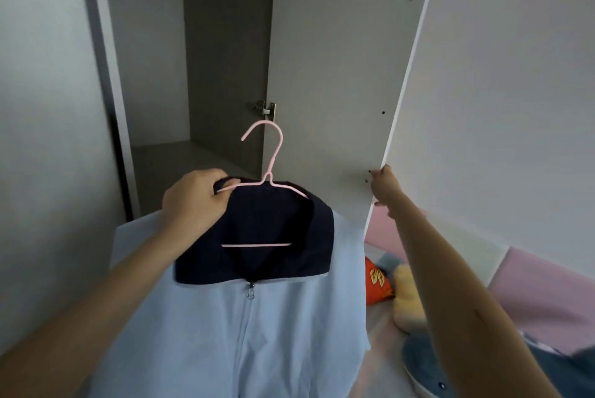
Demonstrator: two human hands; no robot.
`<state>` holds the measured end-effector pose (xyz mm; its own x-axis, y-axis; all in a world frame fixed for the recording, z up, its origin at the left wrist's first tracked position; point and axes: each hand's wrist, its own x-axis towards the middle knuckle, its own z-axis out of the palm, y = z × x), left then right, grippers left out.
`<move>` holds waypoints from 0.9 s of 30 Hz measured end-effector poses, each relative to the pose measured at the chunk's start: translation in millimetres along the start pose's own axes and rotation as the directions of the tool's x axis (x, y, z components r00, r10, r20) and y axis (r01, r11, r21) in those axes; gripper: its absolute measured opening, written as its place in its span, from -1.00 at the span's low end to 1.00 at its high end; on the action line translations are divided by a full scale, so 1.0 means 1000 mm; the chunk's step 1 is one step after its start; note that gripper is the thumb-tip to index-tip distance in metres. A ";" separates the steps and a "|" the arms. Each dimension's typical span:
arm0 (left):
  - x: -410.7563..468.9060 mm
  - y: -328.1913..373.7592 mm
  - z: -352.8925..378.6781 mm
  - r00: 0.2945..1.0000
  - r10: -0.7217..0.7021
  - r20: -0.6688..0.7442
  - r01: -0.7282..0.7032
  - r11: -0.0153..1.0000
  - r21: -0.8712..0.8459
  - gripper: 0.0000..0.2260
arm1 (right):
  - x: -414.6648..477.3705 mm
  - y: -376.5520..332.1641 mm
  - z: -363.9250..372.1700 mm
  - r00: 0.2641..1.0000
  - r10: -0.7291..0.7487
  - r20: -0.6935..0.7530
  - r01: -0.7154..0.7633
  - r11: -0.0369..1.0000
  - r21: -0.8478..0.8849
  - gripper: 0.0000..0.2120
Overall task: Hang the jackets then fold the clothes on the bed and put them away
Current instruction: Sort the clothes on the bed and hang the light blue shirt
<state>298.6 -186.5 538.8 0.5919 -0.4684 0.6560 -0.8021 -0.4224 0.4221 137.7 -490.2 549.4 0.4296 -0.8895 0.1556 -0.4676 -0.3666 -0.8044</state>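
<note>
The left hand point(193, 198) is gripping a pink hanger point(271, 153) carrying a light blue jacket point(257, 333), in front of the open wardrobe point(199, 75). The right hand point(384, 188) is clasping the door point(338, 75) by its edge

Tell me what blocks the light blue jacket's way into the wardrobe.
Nothing visible does. The right hand holds the white wardrobe door open by its edge; the grey compartment beyond the light blue jacket, gripped with its pink wire hanger by the left hand, stands open. No rail is in view.
</note>
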 end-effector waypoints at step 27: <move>-0.006 -0.063 -0.029 0.897 0.244 0.368 -0.206 0.969 -0.139 -0.49 | -0.122 -0.038 0.095 0.873 -0.480 0.086 0.488 0.867 -0.104 -0.50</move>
<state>343.3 -134.9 526.6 0.3649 -0.8086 0.4616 -0.9099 -0.2045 0.3609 176.2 -341.7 506.1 0.6660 -0.5767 0.4731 -0.2765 -0.7799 -0.5616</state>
